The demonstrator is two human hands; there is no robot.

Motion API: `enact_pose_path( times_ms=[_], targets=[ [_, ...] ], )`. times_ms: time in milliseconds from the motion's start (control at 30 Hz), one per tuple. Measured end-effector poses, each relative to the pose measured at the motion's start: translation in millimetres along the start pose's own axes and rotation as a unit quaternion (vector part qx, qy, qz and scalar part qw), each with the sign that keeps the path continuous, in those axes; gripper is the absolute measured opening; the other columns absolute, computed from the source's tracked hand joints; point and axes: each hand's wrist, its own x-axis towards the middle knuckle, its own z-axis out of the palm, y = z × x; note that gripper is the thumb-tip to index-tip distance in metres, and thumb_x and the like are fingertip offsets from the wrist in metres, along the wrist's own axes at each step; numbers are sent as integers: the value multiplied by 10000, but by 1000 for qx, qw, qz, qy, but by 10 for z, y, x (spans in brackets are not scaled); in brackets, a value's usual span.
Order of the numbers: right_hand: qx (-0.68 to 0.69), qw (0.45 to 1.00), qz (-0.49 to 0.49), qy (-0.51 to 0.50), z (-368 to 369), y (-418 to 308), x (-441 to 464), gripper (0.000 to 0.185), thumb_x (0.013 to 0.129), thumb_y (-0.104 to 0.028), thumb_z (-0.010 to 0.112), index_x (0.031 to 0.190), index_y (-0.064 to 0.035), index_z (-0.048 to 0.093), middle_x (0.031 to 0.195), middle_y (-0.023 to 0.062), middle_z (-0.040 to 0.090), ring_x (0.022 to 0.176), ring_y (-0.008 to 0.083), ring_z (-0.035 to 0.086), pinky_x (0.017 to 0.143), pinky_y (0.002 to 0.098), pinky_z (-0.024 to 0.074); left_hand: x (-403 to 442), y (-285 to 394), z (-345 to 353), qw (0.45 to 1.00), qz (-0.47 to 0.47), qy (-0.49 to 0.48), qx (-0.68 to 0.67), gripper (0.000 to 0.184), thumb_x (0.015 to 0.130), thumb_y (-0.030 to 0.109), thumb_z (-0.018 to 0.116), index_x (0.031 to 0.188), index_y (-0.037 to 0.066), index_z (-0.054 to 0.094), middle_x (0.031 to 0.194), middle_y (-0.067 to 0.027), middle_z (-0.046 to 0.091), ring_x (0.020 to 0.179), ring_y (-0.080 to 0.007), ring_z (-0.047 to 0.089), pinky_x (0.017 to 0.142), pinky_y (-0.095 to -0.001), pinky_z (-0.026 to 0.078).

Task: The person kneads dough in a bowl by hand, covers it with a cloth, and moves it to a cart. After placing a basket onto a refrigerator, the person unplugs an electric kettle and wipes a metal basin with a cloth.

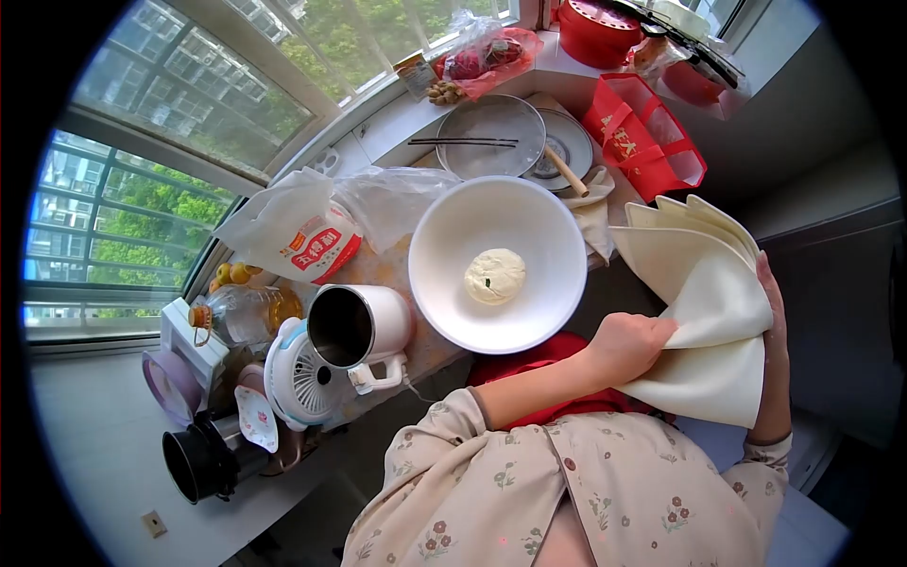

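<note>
A thick, smooth cream-coloured mat (709, 312), folded and bent into several layers, is held up at the right of the head view. My left hand (631, 348) is closed on its near side, with the fingers curled in a pinch. Along the far right edge, my right hand (771, 298) grips the same mat, its fingers partly hidden behind the layers. To the left of my hands stands a big white bowl (436, 300). A round, pale lump of dough (495, 276) with a small dark green speck lies inside.
Beyond the bowl are a sieve (491, 118) with dark chopsticks and a red bag (642, 137). Leftward stand a white jug (383, 326), a plastic flour bag (302, 231), an oil bottle (246, 315), a fan (298, 373) and a black pot (203, 461).
</note>
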Motion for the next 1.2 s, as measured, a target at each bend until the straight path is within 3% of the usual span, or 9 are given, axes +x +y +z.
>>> enact_pose_path(
  times_ms=[133, 200, 233, 300, 333, 667, 900, 1067, 1200],
  targets=[
    [-85, 988, -94, 91, 869, -240, -399, 487, 968, -300, 481, 1330, 13, 393, 1141, 137, 583, 966, 175, 621, 850, 311, 517, -84, 16, -520, 975, -137, 52, -164, 149, 884, 134, 570, 1010, 59, 594, 788, -169, 631, 701, -320, 634, 597, -370, 478],
    [-66, 985, -101, 121, 936, -272, -473, 492, 963, -299, 481, 1333, 13, 390, 1138, 149, 581, 961, 186, 626, 834, 321, 529, -129, -102, -762, 950, -206, 71, -224, 241, 975, 234, 508, 986, 2, 573, 688, -97, 578, 611, -132, 549, 573, -284, 437],
    [-77, 980, -104, 151, 884, -317, -501, 510, 953, -309, 489, 1337, 9, 387, 1132, 157, 580, 963, 199, 630, 830, 331, 535, -128, -140, -884, 939, -235, 94, -232, 262, 971, 241, 482, 975, -2, 581, 636, -203, 543, 540, -321, 544, 522, -369, 412],
    [-103, 967, -107, 209, 810, -419, -543, 545, 933, -330, 505, 1347, 2, 380, 1120, 174, 580, 968, 226, 637, 823, 351, 547, -117, -321, -1057, 904, -237, 192, -300, 421, 999, 350, 450, 956, -51, 572, 613, -59, 553, 561, -96, 499, 518, -288, 409],
    [-93, 960, -126, 230, 885, -459, -517, 546, 930, -336, 511, 1346, -4, 387, 1112, 167, 581, 951, 228, 643, 814, 355, 555, -65, -305, -1199, 862, -244, 249, -368, 410, 1003, 347, 445, 967, -38, 581, 732, -10, 576, 649, -76, 507, 582, -241, 432],
    [-44, 951, -298, 73, 1324, -466, 279, 575, 919, -243, 587, 1369, 23, 347, 1217, 148, 549, 1051, 186, 587, 889, 305, 487, -274, -594, -2446, 802, -166, 489, -300, 434, 969, 382, 507, 1216, 26, 493, 1064, -61, 581, 946, -138, 565, 830, -284, 466],
    [-70, 991, -111, 17, 1089, 661, 575, 521, 907, -167, 613, 1345, -12, 378, 1222, 91, 548, 1084, 163, 549, 925, 299, 452, -1426, -838, -1578, 693, -287, 586, -307, 545, 998, 361, 435, 1374, -22, 340, 1341, -125, 468, 1191, -223, 494, 986, -332, 399],
    [-175, 984, 17, 16, 470, 2275, 928, 440, 900, -126, 599, 1290, -6, 435, 1159, 78, 572, 1049, 146, 536, 929, 292, 417, -2244, -1607, -729, 664, -464, 538, -233, 487, 1000, 335, 435, 1328, -24, 411, 1280, -118, 521, 1138, -216, 522, 957, -331, 411],
    [-154, 986, 48, 39, 402, 2329, 938, 420, 882, -117, 613, 1253, -4, 451, 1127, 82, 589, 1015, 165, 562, 893, 295, 440, -2423, -1630, -618, 605, -495, 562, -272, 458, 992, 331, 455, 1288, -19, 450, 1248, -109, 541, 1118, -214, 530, 938, -333, 421]
  ],
)
